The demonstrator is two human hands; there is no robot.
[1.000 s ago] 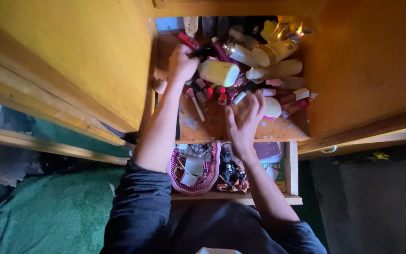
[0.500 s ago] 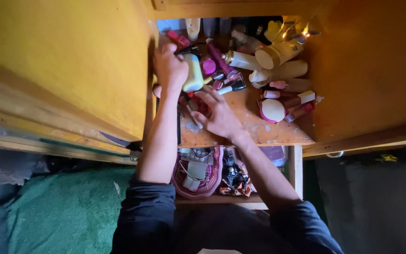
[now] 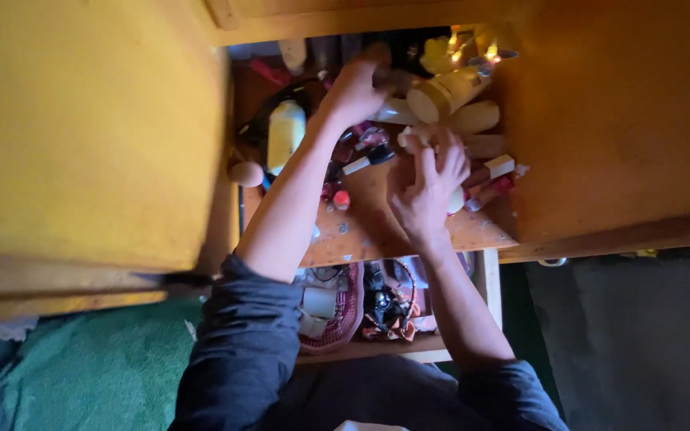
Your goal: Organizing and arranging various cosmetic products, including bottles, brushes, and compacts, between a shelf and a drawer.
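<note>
My left hand [image 3: 355, 89] reaches deep into the wooden cupboard shelf [image 3: 345, 233], among cosmetic bottles at the back; its fingers curl there, and what they touch is hidden. My right hand [image 3: 427, 182] lies fingers apart over small items at the shelf's right, covering a round pink-rimmed compact. A yellow bottle [image 3: 284, 132] lies alone at the left. A cream bottle with a round cap [image 3: 441, 96] and pale tubes [image 3: 474, 118] lie just beyond my right hand. A black-and-white tube [image 3: 365, 161] sits between my arms.
Yellow cupboard doors stand open at the left [image 3: 81, 136] and the right [image 3: 624, 120]. A lower shelf holds a pink basket [image 3: 348, 313] with chargers and a dark tangle of trinkets [image 3: 385, 307]. A green mat [image 3: 81, 375] covers the floor at the left.
My left hand has let go of the yellow bottle and moved right toward the back. My right hand has swung from the shelf's left side to its right side.
</note>
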